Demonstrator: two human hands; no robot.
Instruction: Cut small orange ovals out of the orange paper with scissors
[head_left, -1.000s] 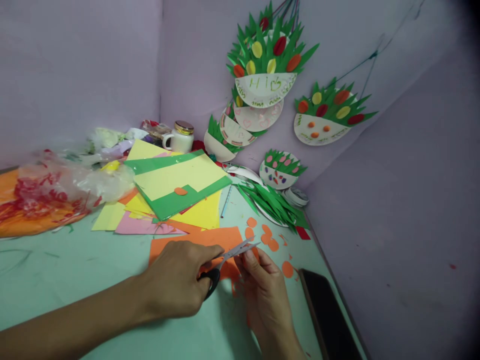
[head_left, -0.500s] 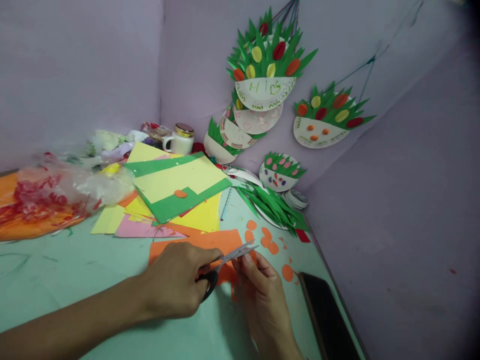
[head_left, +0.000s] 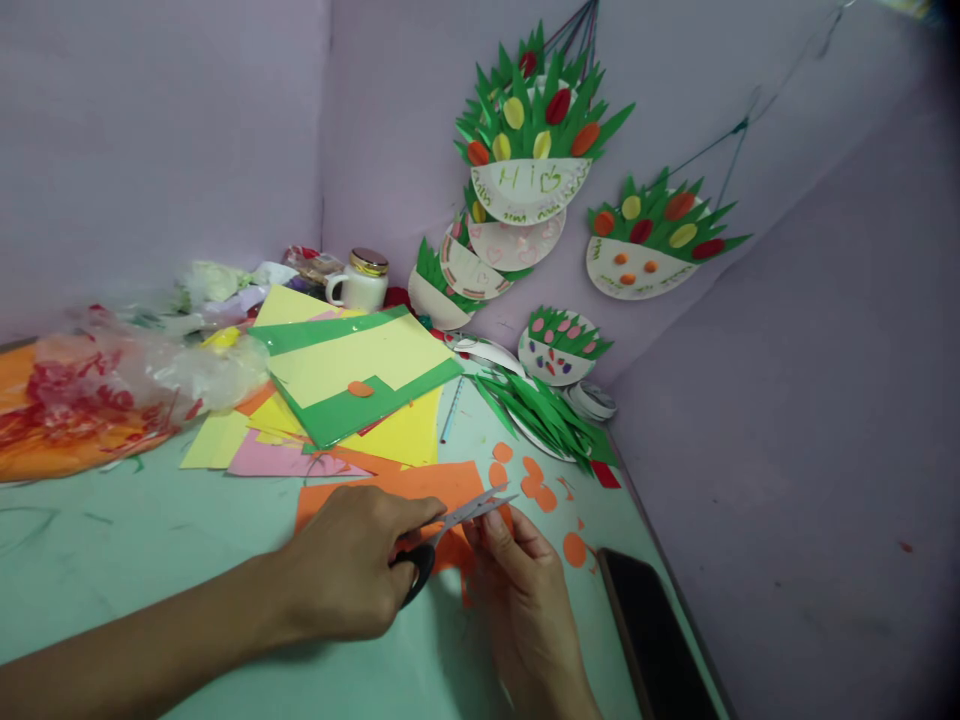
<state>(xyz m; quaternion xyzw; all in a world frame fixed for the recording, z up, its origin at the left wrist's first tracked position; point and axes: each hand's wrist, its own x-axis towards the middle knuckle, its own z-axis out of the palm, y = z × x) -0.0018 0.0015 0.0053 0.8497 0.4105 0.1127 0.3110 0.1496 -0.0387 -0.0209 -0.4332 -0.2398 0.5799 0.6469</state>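
Note:
My left hand (head_left: 356,565) is closed around the black handle of a pair of scissors (head_left: 420,572). Their blades are slightly parted and point right, over the fingertips of my right hand (head_left: 531,590). Between thumb and fingers, that hand pinches a small piece of orange paper (head_left: 507,517), mostly hidden by the fingers and blades. Beneath both hands lies a larger orange sheet (head_left: 457,480) with a cut lower edge. Just beyond my right hand are several cut orange paper ovals (head_left: 532,485) and thin scraps.
Coloured sheets (head_left: 360,365) are piled behind my left hand, beside a plastic bag (head_left: 150,370). A white mug (head_left: 361,285) stands at the back. Green paper strips (head_left: 536,415) lie on a plate. A phone (head_left: 656,630) rests at right. Paper-plate baskets (head_left: 529,190) hang on the wall.
Both hands, the scissors and the orange piece stay in almost the same place. The whole view has shifted very slightly.

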